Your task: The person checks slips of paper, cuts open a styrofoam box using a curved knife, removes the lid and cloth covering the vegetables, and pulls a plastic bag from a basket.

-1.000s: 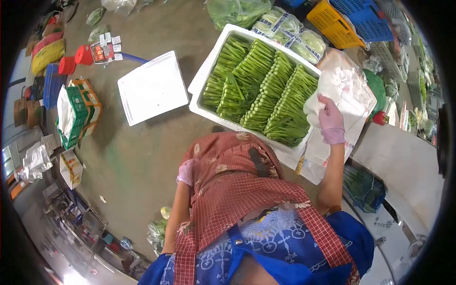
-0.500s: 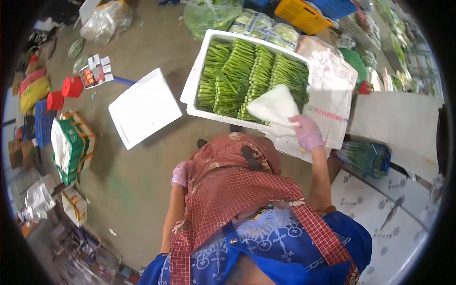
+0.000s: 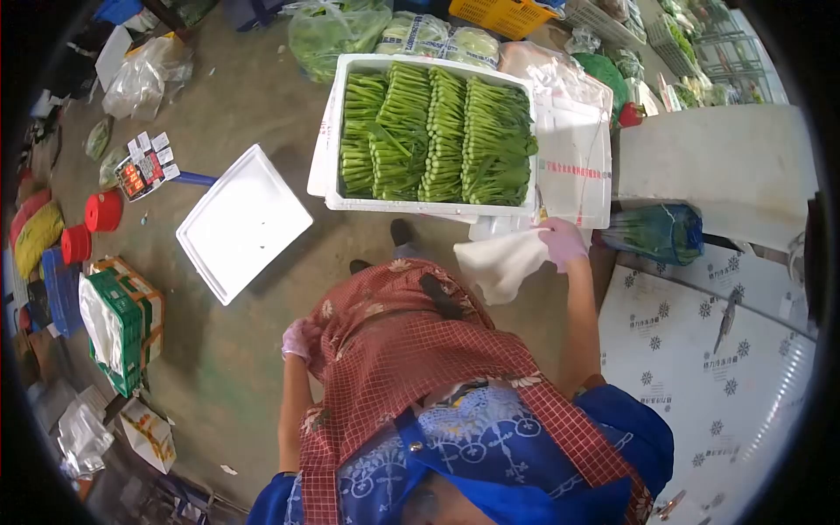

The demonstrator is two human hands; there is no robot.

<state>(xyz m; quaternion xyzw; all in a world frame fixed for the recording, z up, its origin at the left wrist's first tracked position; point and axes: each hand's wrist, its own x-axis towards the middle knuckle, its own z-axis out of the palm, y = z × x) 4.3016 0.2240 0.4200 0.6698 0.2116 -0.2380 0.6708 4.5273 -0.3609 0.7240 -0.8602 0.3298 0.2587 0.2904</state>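
My right hand (image 3: 564, 243), in a thin pink glove, is closed on one end of a white cloth (image 3: 500, 265). The cloth hangs free over the floor, just below the foam box's front edge. Rows of trimmed green vegetable stalks (image 3: 444, 131) fill the white foam box (image 3: 429, 208), laid in several neat columns with cut ends showing. My left hand (image 3: 300, 337), gloved too, rests against the side of my red checked apron (image 3: 394, 324). Its fingers are partly hidden by the apron's folds.
A white foam lid (image 3: 245, 223) lies left of the box. Bagged greens (image 3: 337, 39) and a yellow crate (image 3: 503, 16) stand behind it. To the right are a blue-netted bundle (image 3: 656, 234) and a pale board (image 3: 709, 157). A green-and-white carton (image 3: 118, 328) sits far left.
My right hand has drawn the cloth off the stalks and down toward me, in front of the box. The view has shifted, and the left hand stays by the apron.
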